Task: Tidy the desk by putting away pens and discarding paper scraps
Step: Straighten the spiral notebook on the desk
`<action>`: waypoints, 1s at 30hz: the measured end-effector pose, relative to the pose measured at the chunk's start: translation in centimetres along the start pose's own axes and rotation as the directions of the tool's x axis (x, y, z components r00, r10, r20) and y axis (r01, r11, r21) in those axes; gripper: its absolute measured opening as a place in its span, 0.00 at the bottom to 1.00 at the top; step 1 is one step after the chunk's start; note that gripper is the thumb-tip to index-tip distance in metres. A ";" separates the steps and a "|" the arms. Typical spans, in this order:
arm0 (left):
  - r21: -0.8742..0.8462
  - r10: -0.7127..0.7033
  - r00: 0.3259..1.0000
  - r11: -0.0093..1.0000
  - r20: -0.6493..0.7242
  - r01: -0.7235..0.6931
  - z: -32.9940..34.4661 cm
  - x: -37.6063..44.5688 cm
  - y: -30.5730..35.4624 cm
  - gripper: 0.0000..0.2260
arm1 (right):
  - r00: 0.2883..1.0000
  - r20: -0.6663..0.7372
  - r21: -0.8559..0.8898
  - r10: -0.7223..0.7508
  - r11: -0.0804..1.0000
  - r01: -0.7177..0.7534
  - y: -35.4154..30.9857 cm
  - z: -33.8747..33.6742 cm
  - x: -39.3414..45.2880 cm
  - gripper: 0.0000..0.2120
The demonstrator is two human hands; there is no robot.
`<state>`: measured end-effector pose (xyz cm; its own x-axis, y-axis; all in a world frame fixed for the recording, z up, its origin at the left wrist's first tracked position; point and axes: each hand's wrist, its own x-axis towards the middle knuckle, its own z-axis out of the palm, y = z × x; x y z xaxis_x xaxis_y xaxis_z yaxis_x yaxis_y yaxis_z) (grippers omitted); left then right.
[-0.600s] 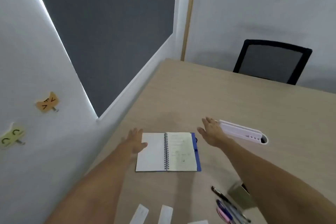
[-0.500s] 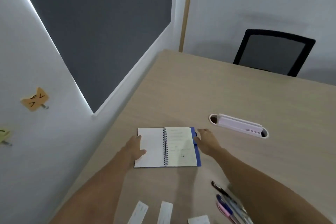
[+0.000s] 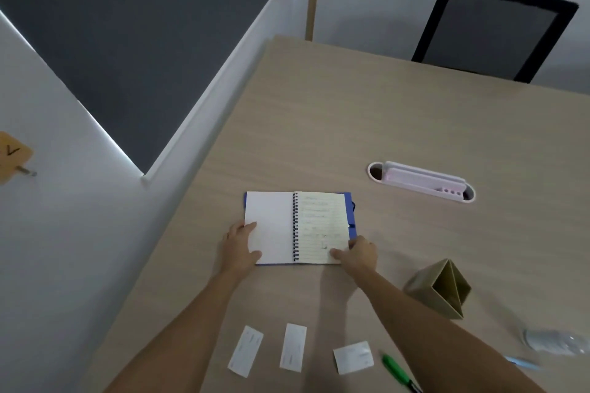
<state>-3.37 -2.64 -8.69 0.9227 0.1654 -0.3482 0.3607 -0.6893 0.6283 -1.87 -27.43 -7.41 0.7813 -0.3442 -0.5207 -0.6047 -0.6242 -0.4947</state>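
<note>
Lying nearer than both hands (image 3: 241, 247) (image 3: 359, 254): paper scraps (image 3: 292, 347).

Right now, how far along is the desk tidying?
Nothing looks done yet. Both hands, left hand and right hand, grip the open notebook at its near corners. Left: three paper scraps lie on the desk, the green pen lies loose, and the pen holder looks empty.

Desk (image 3: 399, 112): notebook (image 3: 298, 228), three paper scraps (image 3: 292, 347), green pen (image 3: 396, 368), holder (image 3: 439, 289).
</note>
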 end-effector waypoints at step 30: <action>-0.108 0.176 0.972 0.981 0.153 -0.160 -0.9 3.1 0.6 0.33 | 0.964 -0.114 -0.170 -0.242 0.960 0.221 3.4 -0.5 -1.0 0.19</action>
<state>-0.18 -1.93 -8.75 0.9399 -0.0681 -0.3345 0.2205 -0.6268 0.7473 -4.67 -29.54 -8.22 0.9168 -0.2608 -0.3025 -0.3818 -0.7946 -0.4720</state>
